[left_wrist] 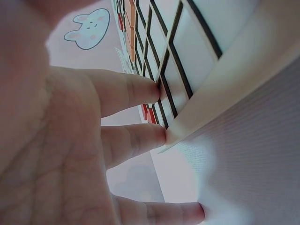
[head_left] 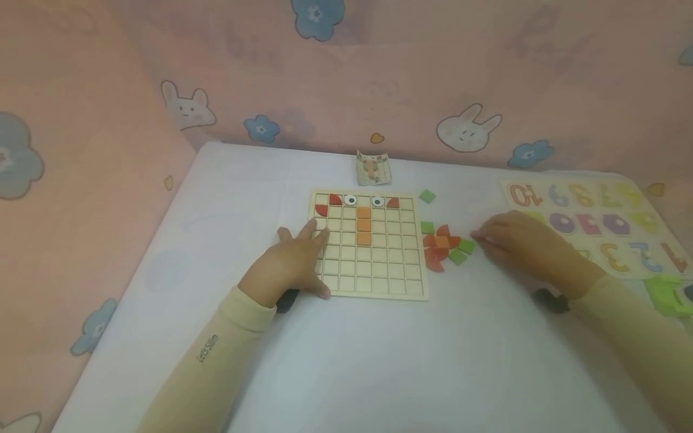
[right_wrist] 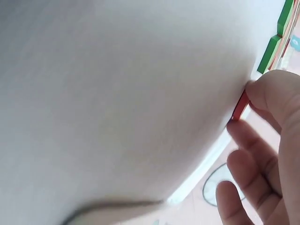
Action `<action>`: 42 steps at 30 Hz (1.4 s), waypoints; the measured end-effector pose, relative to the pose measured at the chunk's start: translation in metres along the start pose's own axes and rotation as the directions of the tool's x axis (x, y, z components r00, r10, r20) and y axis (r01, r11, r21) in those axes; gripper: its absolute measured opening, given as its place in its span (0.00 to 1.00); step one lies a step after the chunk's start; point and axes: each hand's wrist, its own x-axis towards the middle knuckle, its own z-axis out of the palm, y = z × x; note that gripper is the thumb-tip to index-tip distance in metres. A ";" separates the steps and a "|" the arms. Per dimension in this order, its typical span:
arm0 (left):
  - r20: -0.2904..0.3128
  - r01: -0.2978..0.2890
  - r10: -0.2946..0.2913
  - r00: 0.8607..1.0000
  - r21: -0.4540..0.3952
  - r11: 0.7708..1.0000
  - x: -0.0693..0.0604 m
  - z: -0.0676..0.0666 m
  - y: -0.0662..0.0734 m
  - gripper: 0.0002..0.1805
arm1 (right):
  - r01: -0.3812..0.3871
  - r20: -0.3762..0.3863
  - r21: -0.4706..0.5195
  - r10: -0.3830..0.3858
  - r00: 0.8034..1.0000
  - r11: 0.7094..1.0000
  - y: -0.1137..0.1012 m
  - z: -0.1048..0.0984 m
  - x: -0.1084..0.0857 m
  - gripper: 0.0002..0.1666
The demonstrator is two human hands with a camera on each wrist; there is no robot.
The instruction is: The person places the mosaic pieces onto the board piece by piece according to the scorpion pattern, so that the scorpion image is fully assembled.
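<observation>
A wooden grid board (head_left: 395, 264) lies flat on the white table. Set in its cells are two eye pieces (head_left: 350, 200), three orange squares (head_left: 364, 225) in a column, and red quarter-round pieces (head_left: 335, 199) near the top corners. My left hand (head_left: 292, 258) rests with spread fingers at the board's left edge; in the left wrist view, fingertips (left_wrist: 152, 90) touch its rim. To the right of the board, my right hand (head_left: 514, 240) pinches a red piece (right_wrist: 240, 105) between thumb and forefinger, low over the table. Its full shape is hidden.
A loose pile of red pieces (head_left: 435, 260) and green squares (head_left: 458, 257) lies right of the board. A small picture card (head_left: 373, 169) stands behind it. At the right are a number puzzle board (head_left: 595, 201) and a green object (head_left: 668, 294). A patterned pink cloth (head_left: 346, 84) hangs behind.
</observation>
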 end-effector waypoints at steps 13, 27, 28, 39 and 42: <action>-0.001 0.007 -0.007 1.000 0.000 1.000 0.000 0.000 0.000 0.71 | -0.219 0.021 0.235 0.220 0.975 0.947 -0.043 -0.020 0.039 0.23; -0.005 0.009 -0.009 1.000 -0.015 1.000 0.000 -0.001 0.000 0.71 | -0.075 -0.050 0.126 0.082 0.995 0.989 -0.086 -0.005 0.100 0.15; -0.004 0.009 -0.009 1.000 -0.014 1.000 -0.001 -0.001 0.001 0.71 | -0.067 -0.052 0.118 0.074 0.996 0.991 -0.087 -0.005 0.101 0.15; 0.002 0.015 -0.015 1.000 -0.015 1.000 -0.001 -0.001 0.001 0.71 | -0.055 0.003 -0.060 0.056 0.998 0.997 -0.101 -0.004 0.110 0.23; 0.001 0.014 -0.014 1.000 -0.015 1.000 -0.001 -0.001 0.001 0.71 | -0.033 -0.017 -0.079 0.031 0.999 0.996 -0.104 -0.003 0.108 0.20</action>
